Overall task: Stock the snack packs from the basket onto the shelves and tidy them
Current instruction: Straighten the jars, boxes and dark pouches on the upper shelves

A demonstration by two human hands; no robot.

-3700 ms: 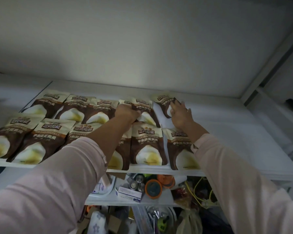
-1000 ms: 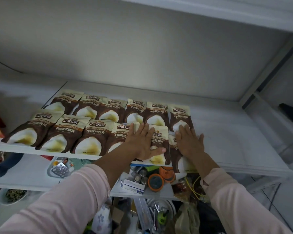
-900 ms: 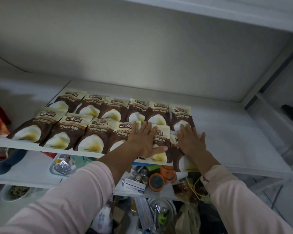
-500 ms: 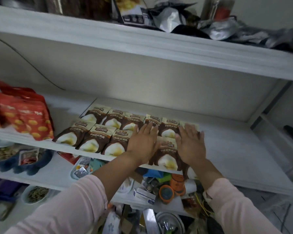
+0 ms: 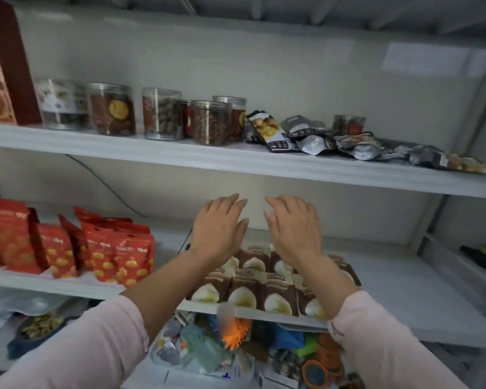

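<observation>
Snack packs (image 5: 253,287), brown with a cream picture on each, lie flat in two rows on the middle shelf (image 5: 404,290). They sit about halfway along it, and the front row comes right up to the front edge. Both hands are lifted just above the back row and do not seem to touch any pack. The left hand (image 5: 219,228) and the right hand (image 5: 293,228) are side by side with a small gap between them. Their fingers are straight and point at the back wall, and they hold nothing. Pink sleeves (image 5: 390,346) cover both arms. I think the step now is tidying, since the packs look almost lined up. To do it well, the hands should come down flat on the packs and push softly, so the bags slide a little and do not bunch up or climb on each other. The front row needs care, because a hard pull could tip a pack over the front edge. The packs at the right end look a bit slanted and could be nudged straight. The basket is not in view, so I cannot tell if more packs are left. Red packs (image 5: 101,248) stand near the left end of the same shelf, apart from the brown ones. On the upper shelf (image 5: 236,161) are clear jars (image 5: 163,113) and silver bags (image 5: 348,141). A jumble of small things (image 5: 208,352) lies on the shelf below.
</observation>
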